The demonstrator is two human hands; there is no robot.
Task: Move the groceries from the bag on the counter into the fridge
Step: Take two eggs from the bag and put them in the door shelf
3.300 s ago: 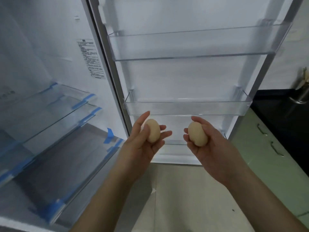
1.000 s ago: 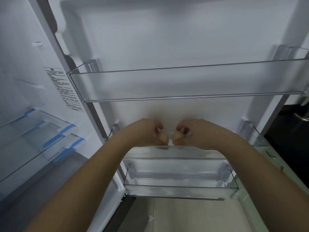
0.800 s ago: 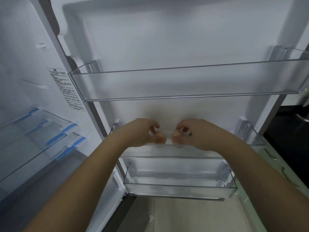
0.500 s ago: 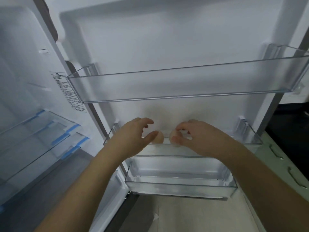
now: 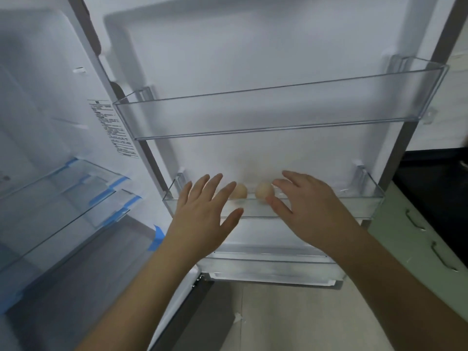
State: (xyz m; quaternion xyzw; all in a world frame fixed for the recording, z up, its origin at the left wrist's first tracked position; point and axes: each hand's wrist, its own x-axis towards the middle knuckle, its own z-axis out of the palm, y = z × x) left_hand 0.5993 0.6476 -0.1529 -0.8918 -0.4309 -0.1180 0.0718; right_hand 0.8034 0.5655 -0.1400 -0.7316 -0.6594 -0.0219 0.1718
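Partly hidden behind the left hand [image 5: 202,219], one egg [image 5: 240,191] sits in the middle door shelf [image 5: 354,206]. Another egg [image 5: 263,190] sits at 3 o'clock beside it. Right hand [image 5: 311,209] is spread too, holding nothing.

Single head-worn wide-angle view, looking forward and down, close to the open fridge door [image 5: 253,46]

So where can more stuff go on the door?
The top door bin is all bare. The middle door bin has room right of the right hand. Its middle is crowded: two eggs between both hands, the left hand open beside them.
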